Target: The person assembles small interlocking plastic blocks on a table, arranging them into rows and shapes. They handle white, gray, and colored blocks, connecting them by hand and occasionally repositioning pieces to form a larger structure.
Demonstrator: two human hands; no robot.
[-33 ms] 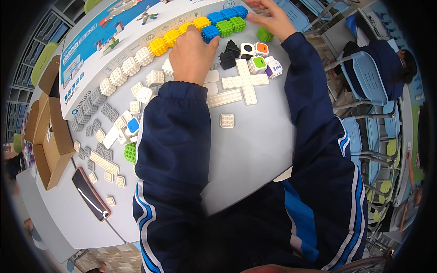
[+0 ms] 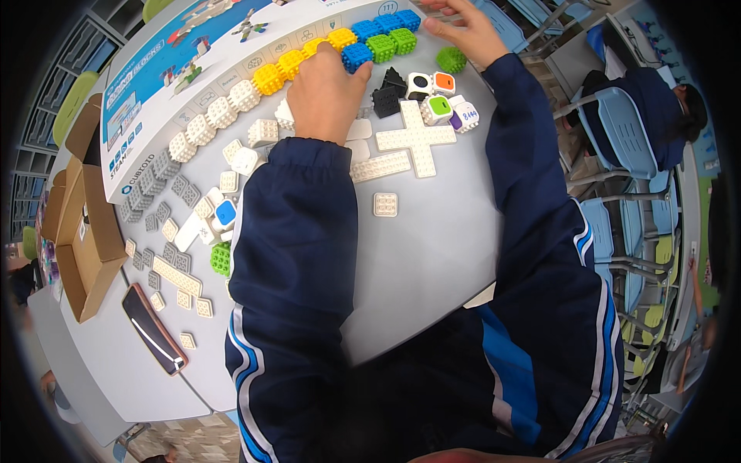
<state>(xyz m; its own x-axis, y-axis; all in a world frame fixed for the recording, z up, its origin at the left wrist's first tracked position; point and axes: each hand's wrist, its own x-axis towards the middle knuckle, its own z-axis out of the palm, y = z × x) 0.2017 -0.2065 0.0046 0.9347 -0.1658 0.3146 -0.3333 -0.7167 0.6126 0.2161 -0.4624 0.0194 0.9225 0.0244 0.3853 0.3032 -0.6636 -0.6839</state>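
My left hand (image 2: 323,94) reaches over the row of studded cube blocks, its back up. Its thumb points toward a blue block (image 2: 356,56), while the other fingers are mostly hidden against the yellow blocks (image 2: 292,63). Beyond the thumb stand green blocks (image 2: 380,48) and a farther line of blue blocks (image 2: 386,25). At the row's right end, my right hand (image 2: 465,32) is open with fingers apart, just off the last blue block. Below it lies a loose green block (image 2: 451,59). Cream blocks (image 2: 222,113) and grey blocks (image 2: 160,167) continue the row leftward.
A large printed box (image 2: 127,174) stands behind the row. Near me lie a cream cross-shaped plate (image 2: 417,139), black pieces (image 2: 386,100), white cubes with coloured faces (image 2: 438,109) and a small square plate (image 2: 385,204). Leftward are scattered plates, a phone (image 2: 154,330) and an open cardboard box (image 2: 85,247).
My right hand has shifted slightly right, away from the end blue block. The loose green block sits a touch farther right. My left hand has stayed in place.
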